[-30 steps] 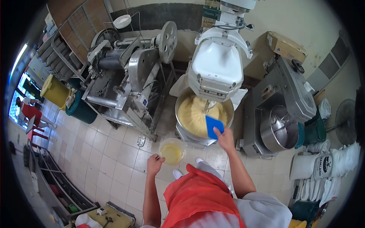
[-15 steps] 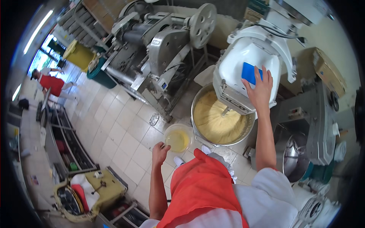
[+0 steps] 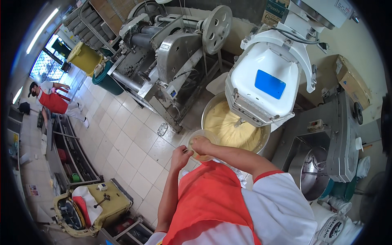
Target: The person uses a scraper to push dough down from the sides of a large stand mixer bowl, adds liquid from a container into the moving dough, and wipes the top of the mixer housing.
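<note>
Left hand [image 3: 181, 157] curls round the rim of the clear container [image 3: 209, 134], centre frame | right hand [image 3: 201, 145] dips at its mouth; fingers hidden, grip unclear | judgement: steady rim, level container, gentle scooping limit spills

Left hand [image 3: 181, 158] curled, right hand [image 3: 200, 145] just beside it, right forearm [image 3: 239, 156] angled inward

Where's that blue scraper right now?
In the head view, right of centre in the upper half: the blue scraper lies in the dished white mixer cover, up and right of the yellow dough.
</note>
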Tool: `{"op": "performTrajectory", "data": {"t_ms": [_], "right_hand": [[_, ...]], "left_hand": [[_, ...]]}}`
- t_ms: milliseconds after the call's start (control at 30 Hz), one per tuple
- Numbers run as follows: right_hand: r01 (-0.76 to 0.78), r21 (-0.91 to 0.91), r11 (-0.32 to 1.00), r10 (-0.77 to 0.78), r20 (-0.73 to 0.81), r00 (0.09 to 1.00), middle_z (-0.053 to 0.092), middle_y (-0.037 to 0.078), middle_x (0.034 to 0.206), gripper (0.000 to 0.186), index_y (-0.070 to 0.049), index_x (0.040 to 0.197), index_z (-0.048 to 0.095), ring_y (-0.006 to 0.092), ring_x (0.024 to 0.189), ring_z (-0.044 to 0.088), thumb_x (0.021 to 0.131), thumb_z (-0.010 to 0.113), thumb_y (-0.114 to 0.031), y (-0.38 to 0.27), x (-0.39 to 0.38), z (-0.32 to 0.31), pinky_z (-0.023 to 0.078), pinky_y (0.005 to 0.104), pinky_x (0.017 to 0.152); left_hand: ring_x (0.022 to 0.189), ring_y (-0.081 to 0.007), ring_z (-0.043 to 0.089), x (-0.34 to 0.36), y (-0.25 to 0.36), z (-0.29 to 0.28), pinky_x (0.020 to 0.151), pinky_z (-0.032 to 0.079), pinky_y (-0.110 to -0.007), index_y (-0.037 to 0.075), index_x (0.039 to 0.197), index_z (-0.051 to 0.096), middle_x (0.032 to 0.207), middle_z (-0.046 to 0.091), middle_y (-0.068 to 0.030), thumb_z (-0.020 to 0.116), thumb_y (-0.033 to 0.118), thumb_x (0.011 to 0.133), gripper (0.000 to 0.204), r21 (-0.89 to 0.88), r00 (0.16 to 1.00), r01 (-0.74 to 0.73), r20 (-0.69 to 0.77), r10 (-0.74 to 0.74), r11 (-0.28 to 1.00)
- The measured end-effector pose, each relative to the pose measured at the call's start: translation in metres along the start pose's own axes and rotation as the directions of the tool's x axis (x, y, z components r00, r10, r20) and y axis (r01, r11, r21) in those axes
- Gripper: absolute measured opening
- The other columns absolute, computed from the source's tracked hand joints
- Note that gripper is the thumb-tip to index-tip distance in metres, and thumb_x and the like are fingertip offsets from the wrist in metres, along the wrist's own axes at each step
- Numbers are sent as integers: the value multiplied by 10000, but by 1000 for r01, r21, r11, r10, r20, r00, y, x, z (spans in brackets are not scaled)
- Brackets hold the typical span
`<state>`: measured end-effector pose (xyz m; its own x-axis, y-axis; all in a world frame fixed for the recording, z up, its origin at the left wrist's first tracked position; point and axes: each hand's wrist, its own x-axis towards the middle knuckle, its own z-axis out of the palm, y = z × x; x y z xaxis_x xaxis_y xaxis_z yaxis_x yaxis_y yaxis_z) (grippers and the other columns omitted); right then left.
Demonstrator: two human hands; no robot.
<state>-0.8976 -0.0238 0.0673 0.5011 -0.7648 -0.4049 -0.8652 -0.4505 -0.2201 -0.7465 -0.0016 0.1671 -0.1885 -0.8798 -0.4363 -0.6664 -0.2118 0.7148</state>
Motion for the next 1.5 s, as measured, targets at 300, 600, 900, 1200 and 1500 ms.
{"op": "performTrajectory", "data": {"t_ms": [300, 600, 900, 1200, 1500], "right_hand": [[-80, 115, 990, 82, -10, 997, 616, 150, 1108, 278, -100, 1009, 685, 283, 1031, 603, 745, 640, -173, -10, -40, -47, 493, 408, 851], [-59, 882, 468, 468, -191, 863, 657, 66, 790, 172, -52, 888, 650, 195, 707, 621, 778, 687, -179, 40, -125, -136, 490, 312, 635], [-17, 779, 627, 615, -481, 625, 588, 46, 791, 217, -37, 897, 602, 150, 730, 572, 719, 706, -104, 168, -218, -249, 489, 291, 672], [-724, 27, 689, 644, -481, 595, 557, 201, 1093, 510, -91, 1189, 502, 377, 1039, 531, 684, 568, -64, 186, -218, -254, 466, 447, 856], [-408, 360, 839, 536, -674, 509, 623, 224, 1025, 480, -6, 1196, 555, 378, 932, 590, 739, 437, 80, 55, -214, -246, 473, 462, 838]], "left_hand": [[588, -212, 491, 19, -24, 5, 587, 421, -363, -56, 711, 528, 613, 510, -127, 654, 237, 705, 319, -4, 997, -71, 42, 71, 997], [592, -233, 506, 34, 21, 6, 586, 418, -366, -59, 717, 543, 627, 526, -160, 652, 242, 698, 321, -48, 982, -147, 114, 151, 988], [735, -156, 570, 43, 48, 20, 690, 448, -298, -54, 911, 629, 798, 640, -109, 637, 165, 741, 278, -339, 944, -218, 164, 285, 915], [790, -138, 563, 32, -16, -3, 711, 437, -272, -52, 1008, 616, 891, 646, -79, 614, 123, 764, 300, -372, 982, -20, 167, 88, 928], [675, -72, 481, -14, -126, -50, 575, 360, -230, 5, 939, 631, 768, 577, -6, 594, 149, 753, 238, -472, 965, 246, 33, -262, 847]]}}
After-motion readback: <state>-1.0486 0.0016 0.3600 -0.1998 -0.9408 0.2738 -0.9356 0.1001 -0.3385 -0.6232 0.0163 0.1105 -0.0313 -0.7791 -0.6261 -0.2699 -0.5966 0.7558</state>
